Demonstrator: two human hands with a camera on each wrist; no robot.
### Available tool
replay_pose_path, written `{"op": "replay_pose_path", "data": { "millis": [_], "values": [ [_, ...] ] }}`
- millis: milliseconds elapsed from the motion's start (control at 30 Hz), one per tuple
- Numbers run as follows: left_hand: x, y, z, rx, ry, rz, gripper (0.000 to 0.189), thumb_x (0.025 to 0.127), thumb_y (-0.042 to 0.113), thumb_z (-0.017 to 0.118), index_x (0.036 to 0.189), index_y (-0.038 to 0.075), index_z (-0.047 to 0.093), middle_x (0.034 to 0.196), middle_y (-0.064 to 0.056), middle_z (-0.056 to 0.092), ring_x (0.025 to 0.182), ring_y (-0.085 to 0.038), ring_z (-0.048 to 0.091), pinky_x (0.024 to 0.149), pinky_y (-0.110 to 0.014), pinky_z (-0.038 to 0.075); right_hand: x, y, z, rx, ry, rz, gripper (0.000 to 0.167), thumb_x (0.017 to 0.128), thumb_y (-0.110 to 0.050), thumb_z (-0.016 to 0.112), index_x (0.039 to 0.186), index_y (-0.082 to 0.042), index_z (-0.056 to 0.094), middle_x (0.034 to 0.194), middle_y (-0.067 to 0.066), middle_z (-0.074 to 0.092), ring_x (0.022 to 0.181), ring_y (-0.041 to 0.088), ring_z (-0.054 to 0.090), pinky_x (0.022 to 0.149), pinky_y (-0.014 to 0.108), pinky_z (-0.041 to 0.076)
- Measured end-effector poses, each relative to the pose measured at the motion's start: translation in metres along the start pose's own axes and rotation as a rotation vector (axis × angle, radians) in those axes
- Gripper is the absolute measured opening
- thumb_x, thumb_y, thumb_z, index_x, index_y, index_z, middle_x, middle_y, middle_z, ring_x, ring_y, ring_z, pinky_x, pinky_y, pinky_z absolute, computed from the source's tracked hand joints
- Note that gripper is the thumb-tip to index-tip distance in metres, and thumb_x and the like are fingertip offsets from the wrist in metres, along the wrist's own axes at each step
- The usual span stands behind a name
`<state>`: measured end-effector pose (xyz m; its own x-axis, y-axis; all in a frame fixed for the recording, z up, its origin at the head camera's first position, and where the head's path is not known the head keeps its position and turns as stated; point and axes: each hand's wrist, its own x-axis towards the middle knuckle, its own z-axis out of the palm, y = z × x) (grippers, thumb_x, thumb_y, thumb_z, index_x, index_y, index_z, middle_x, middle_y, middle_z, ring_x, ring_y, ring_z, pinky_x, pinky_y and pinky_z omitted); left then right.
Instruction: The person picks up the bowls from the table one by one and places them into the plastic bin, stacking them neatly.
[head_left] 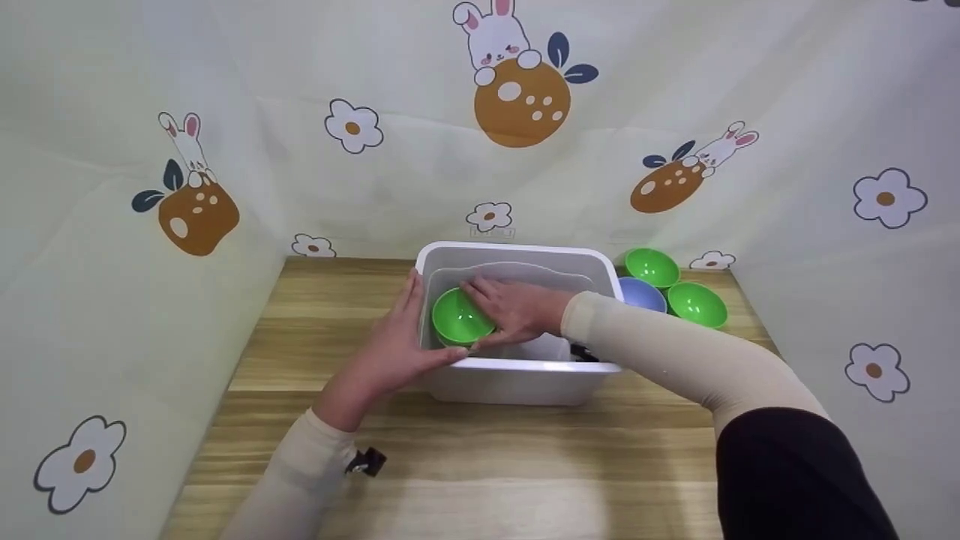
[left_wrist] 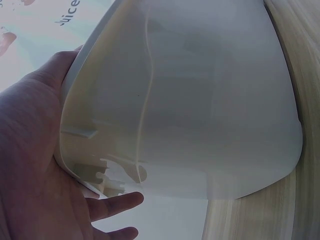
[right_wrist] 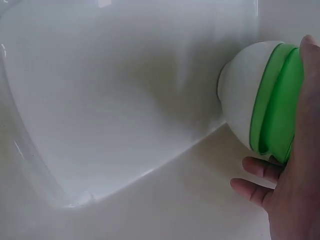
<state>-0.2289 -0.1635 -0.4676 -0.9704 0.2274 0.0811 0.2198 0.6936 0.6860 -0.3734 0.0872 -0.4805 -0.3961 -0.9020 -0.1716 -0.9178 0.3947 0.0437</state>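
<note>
A white plastic bin [head_left: 525, 386] stands on the wooden table. My left hand [head_left: 382, 349] rests on its near left corner, fingers straight along the left side and thumb along the front rim. The left wrist view shows that hand [left_wrist: 35, 145] spread against the bin wall [left_wrist: 215, 100]. Inside the bin at the left, my right hand [head_left: 517, 307] holds a green bowl [head_left: 459, 319] by its right side. In the right wrist view this green bowl [right_wrist: 285, 100] sits nested in a white-sided bowl [right_wrist: 245, 90] with a green rim; part of it is hidden behind the hand.
Right of the bin are two green bowls [head_left: 651, 267] [head_left: 697, 304] and a blue bowl [head_left: 641, 294], partly covered by the bin and my right arm. A patterned cloth [head_left: 420, 180] hangs behind and on both sides. A small black clip [head_left: 367, 461] shows at my left sleeve.
</note>
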Motion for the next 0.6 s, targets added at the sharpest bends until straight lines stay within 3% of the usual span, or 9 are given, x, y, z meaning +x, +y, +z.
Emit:
{"op": "replay_pose_path", "data": {
  "millis": [600],
  "values": [
    [-0.0004, 0.0001, -0.0005, -0.006, 0.0, -0.003, 0.148, 0.079, 0.086, 0.08, 0.179, 0.013, -0.002, 0.186, -0.009, -0.006, 0.161, -0.053, 0.029, 0.123, -0.07, 0.036, -0.0001, -0.0016, 0.0037, -0.086, -0.055, 0.027, 0.117, 0.103, -0.082, 0.044, 0.174, 0.007, 0.015, 0.175, 0.028, 0.027, 0.163, 0.04, 0.029, 0.136, 0.048, 0.023]
  ]
}}
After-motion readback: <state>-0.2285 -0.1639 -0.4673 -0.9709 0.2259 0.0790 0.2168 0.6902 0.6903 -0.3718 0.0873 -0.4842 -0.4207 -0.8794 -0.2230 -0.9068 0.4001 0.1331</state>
